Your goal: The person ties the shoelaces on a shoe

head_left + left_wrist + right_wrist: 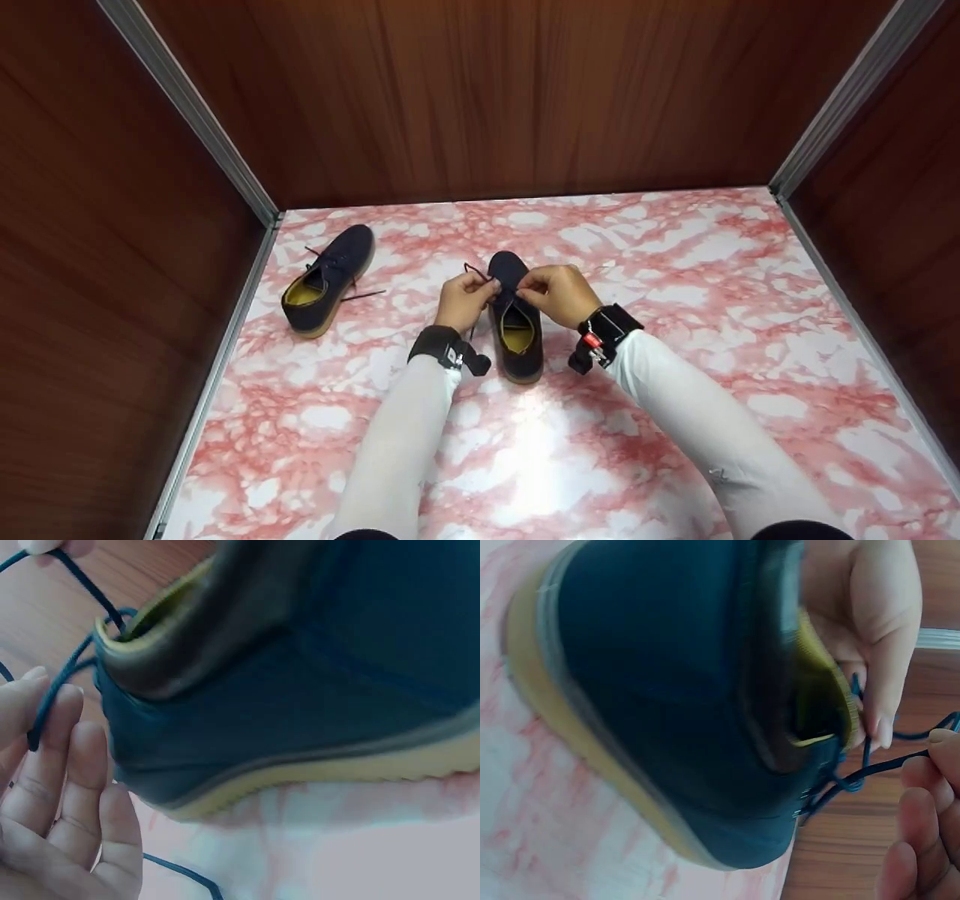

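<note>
A dark navy lace-up shoe (523, 369) with a tan sole and yellow lining stands upright on the floor, toe pointing away from me. My left hand (459, 301) is at the left of its lacing and pinches a shoelace (49, 701) that is bent into a loop between thumb and fingers. Opposite it, my right hand (564, 294) pinches the other part of the lace (891, 764) between thumb and forefinger, drawn out from the shoe's throat. The laces cross over the tongue close to the yellow-lined opening.
A matching shoe (341, 259) lies to the left, its lace ends loose on the floor. Brown wood-look panels (480, 97) with grey metal edging (217, 150) wall in the red-and-white marbled floor (675, 255) at the back and sides.
</note>
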`<state>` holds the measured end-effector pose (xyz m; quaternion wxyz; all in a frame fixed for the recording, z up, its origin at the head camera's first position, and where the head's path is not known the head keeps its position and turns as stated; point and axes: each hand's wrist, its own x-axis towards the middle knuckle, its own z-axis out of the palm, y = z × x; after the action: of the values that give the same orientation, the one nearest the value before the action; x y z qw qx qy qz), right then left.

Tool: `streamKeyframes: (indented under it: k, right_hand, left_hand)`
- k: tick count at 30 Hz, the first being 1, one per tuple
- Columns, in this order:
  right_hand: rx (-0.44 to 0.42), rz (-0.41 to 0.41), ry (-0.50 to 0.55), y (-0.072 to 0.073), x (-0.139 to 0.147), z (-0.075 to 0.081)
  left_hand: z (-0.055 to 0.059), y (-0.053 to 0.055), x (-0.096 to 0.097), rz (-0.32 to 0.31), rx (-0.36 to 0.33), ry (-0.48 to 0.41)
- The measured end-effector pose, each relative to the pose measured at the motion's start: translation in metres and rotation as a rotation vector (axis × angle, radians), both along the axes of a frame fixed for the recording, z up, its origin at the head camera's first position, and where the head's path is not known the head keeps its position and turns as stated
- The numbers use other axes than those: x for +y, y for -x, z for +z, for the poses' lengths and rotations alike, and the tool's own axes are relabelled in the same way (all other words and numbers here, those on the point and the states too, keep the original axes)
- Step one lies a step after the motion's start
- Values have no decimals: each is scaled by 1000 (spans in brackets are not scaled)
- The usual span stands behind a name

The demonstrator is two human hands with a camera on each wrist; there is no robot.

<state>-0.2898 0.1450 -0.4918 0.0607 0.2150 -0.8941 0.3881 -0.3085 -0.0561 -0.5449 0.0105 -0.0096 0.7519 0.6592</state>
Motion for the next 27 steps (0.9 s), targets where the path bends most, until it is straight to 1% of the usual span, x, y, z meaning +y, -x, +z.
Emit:
streamKeyframes:
  k: [2, 4, 6, 9, 11, 13, 16, 20, 23, 27]
  right_hand:
    - [-7, -7, -13, 1, 1, -4]
    - [-14, -15, -22, 3, 1, -7]
    - [-15, -21, -30, 4, 2, -10]
    - [-17, -15, -41, 5, 3, -13]
    - [-27, -6, -47, 5, 3, -15]
    - [-43, 3, -50, 5, 3, -16]
    - [-75, 17, -39, 5, 4, -15]
    - [-126, 29, -16, 7, 10, -14]
    - [-156, 1, -5, 10, 15, -12]
    - [-188, -50, -5, 17, 19, -9]
  left_hand:
    - [-6, -2, -3, -11, -35, -13]
    - [-12, -5, -6, -21, -71, -60]
    - [-18, -6, -9, -32, -104, -129]
    - [-28, -8, -11, -43, -148, -267]
    - [-33, -9, -12, -52, -163, -343]
    - [-37, -9, -12, -63, -170, -393]
    - [-40, -9, -12, -82, -170, -412]
    - [-42, -10, -11, -76, -175, -401]
    - [-43, -10, -11, -69, -172, -385]
    - [-43, -9, -10, -80, -161, -355]
